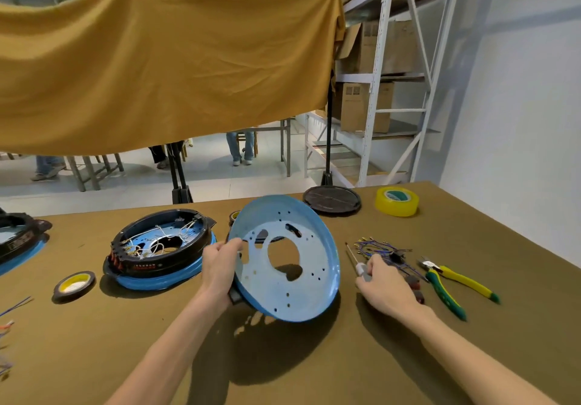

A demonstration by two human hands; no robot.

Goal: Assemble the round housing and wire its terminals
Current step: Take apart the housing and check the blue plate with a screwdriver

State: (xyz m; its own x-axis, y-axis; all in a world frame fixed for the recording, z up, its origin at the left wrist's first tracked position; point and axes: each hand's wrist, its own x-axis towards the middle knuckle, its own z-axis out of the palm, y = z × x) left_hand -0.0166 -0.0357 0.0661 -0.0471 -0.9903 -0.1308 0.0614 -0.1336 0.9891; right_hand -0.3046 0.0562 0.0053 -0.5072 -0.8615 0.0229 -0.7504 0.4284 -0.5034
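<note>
1. Left hand [220, 268] fingers curl round the rim of the blue housing pan [292, 282], held tilted above the counter [314, 373].
2. Right hand [388, 285] fingers pinch the screwdriver [356, 263] beside the wire bundle [382, 249].

A mustard cloth [163, 59] hangs beyond the table [94, 357], beside metal shelving [377, 68].

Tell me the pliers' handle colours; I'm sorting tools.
Green and yellow, on the pliers in the head view.
</note>
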